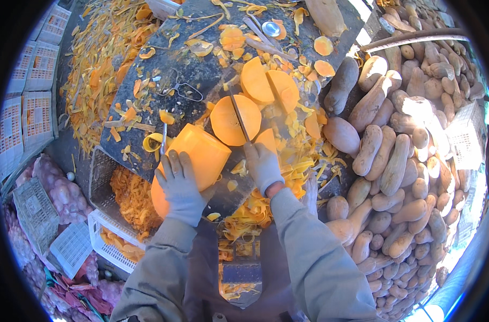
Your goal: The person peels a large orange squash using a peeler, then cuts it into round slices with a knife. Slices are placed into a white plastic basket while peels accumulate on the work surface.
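Observation:
My gloved left hand [180, 187] rests with its fingers over a large peeled orange squash [198, 151] that lies on the dark board [168, 80]. In my gloved right hand [264, 165] is the handle of a knife [238, 116], its blade across the round cut face of a squash piece [224, 122]. Behind the blade stand two more thick cut pieces [256, 82], [285, 90]. Part of another orange piece [267, 140] shows beside my right fingers. A peeler-like metal tool [164, 139] lies by the large squash, next to a curled peel [151, 143].
Unpeeled squashes [367, 151] are heaped on the right. Peel strips [95, 80] cover the ground at upper left. A crate [103, 181] of orange shreds and a white crate [111, 245] stand at lower left. A bent wire tool [184, 90] and a round metal lid [271, 29] lie on the board.

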Demonstrator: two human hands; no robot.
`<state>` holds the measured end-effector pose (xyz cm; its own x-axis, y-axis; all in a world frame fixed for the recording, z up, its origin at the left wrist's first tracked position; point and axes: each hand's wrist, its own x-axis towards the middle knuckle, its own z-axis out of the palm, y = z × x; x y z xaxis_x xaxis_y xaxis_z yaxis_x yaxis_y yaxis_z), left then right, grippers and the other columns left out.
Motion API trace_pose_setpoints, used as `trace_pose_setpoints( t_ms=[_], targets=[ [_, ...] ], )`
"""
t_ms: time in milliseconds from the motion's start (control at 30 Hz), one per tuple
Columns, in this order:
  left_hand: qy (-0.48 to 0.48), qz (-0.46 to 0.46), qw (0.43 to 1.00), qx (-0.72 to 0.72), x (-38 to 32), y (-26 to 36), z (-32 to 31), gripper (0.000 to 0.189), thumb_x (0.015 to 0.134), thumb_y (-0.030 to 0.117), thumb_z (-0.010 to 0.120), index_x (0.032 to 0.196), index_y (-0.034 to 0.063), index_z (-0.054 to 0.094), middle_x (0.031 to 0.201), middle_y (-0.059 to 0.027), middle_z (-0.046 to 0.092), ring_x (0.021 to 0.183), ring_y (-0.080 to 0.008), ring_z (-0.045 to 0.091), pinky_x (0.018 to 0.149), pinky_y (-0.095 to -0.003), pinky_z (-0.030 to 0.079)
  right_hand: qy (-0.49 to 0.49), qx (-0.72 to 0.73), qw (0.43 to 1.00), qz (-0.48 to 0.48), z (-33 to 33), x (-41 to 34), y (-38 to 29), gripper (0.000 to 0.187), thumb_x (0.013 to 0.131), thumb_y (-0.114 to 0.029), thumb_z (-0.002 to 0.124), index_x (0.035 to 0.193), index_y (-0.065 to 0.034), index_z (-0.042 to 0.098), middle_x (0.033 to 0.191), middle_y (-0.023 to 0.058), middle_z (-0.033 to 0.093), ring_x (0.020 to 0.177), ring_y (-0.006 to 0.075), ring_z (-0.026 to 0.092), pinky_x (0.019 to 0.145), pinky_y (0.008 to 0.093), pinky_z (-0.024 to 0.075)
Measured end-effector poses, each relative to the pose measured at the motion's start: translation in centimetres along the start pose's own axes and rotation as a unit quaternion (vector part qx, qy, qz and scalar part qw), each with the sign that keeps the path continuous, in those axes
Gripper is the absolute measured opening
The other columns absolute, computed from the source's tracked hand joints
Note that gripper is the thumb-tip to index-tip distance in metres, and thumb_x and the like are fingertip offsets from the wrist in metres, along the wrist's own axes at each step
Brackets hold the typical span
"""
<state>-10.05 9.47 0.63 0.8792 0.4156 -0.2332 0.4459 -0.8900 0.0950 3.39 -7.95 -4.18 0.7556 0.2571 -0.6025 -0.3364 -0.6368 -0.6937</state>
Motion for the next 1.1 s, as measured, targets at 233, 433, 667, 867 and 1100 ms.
trace_pose_setpoints(
  t_ms=[233, 433, 667, 867, 1100],
  targets=[
    [-0.009, -0.022, 1.0, -0.009, 3.8, 0.2, -1.1, 0.12, 0.062, 0.053, 0.093, 0.153, 0.0002, 0.036, 0.158, -0.0266, 0.04, 0.149, -0.0456, 0.034, 0.117, -0.0664, 0.028, 0.012, 0.262, 0.962, 0.076, -1.6, -4.1, -1.4, 0.045, 0.107, -0.041, 0.058, 0.116, 0.0021, 0.067, 0.072, 0.0085, 0.061, 0.059, 0.0157, 0.058, 0.056, 0.0318, 0.0467],
    [-0.006, -0.025, 1.0, -0.007, 5.0, -0.5, -1.3, 0.126, 0.063, 0.051, 0.094, 0.159, -0.0014, 0.032, 0.159, -0.0268, 0.041, 0.148, -0.0432, 0.039, 0.122, -0.0568, 0.031, 0.125, 0.231, 0.963, 0.068, -5.1, -8.2, 4.5, 0.04, 0.107, -0.037, 0.06, 0.121, -0.0005, 0.066, 0.072, 0.0042, 0.058, 0.054, 0.0085, 0.052, 0.05, 0.0258, 0.0416],
    [0.035, 0.017, 0.998, -0.049, 5.5, -3.2, 0.6, 0.123, 0.067, 0.047, 0.094, 0.159, -0.0047, 0.031, 0.159, -0.0286, 0.04, 0.147, -0.0455, 0.04, 0.122, -0.0517, 0.033, 0.222, -0.069, 0.957, 0.175, -10.7, -14.1, 14.3, 0.048, 0.1, -0.031, 0.063, 0.134, 0.0033, 0.063, 0.119, 0.028, 0.07, 0.115, 0.0438, 0.067, 0.099, 0.0453, 0.0519],
    [0.067, 0.005, 0.998, 0.016, 3.7, 0.6, 1.6, 0.125, 0.068, 0.046, 0.094, 0.16, -0.0048, 0.027, 0.159, -0.0303, 0.039, 0.147, -0.0457, 0.039, 0.12, -0.0533, 0.034, 0.166, -0.245, 0.935, 0.196, -13.9, -15.3, 26.4, 0.044, 0.096, -0.033, 0.064, 0.127, -0.0011, 0.066, 0.121, 0.0279, 0.069, 0.112, 0.0417, 0.068, 0.097, 0.0489, 0.053],
    [0.041, -0.022, 0.996, 0.07, 2.1, 0.6, 0.2, 0.128, 0.067, 0.049, 0.094, 0.164, 0.0025, 0.024, 0.163, -0.0262, 0.036, 0.149, -0.0431, 0.038, 0.121, -0.0527, 0.033, 0.146, -0.249, 0.938, 0.193, -16.2, -10.5, 28.7, 0.038, 0.095, -0.032, 0.064, 0.118, -0.0026, 0.066, 0.111, 0.0242, 0.073, 0.105, 0.0433, 0.071, 0.092, 0.0504, 0.0552]
  ],
)
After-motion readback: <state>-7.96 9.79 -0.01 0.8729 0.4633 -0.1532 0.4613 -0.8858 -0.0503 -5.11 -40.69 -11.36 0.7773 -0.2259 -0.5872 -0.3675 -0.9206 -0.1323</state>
